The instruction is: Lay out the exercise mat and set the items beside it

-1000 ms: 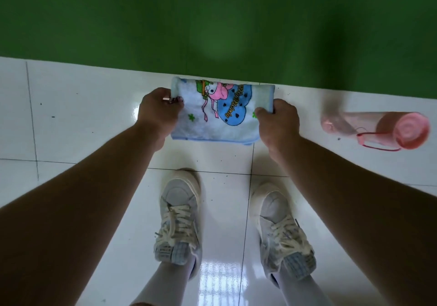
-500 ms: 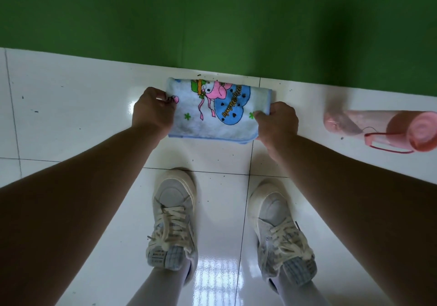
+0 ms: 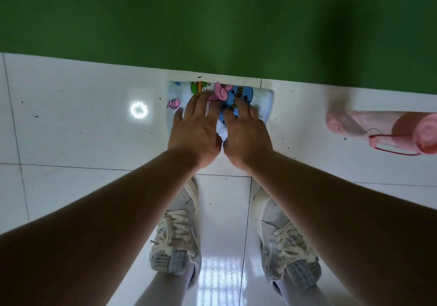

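The step in hand is judged to be the setting-down of items beside the exercise mat (image 3: pixel 212 21), which is already spread flat. The folded towel (image 3: pixel 262 102) is laid on the floor (image 3: pixel 82 128) just beside the mat's near edge and is pressed down by the left hand (image 3: pixel 196 125) and the right hand (image 3: pixel 246 130), fingers extended, nothing gripped. The towel is seen as a pale blue rectangle printed with a pink cartoon figure; softness is assumed. A pink bottle (image 3: pixel 369 123) is lying on its side farther right along the same mat edge. Next, both hands should be lifted straight off so that the fold is not disturbed.
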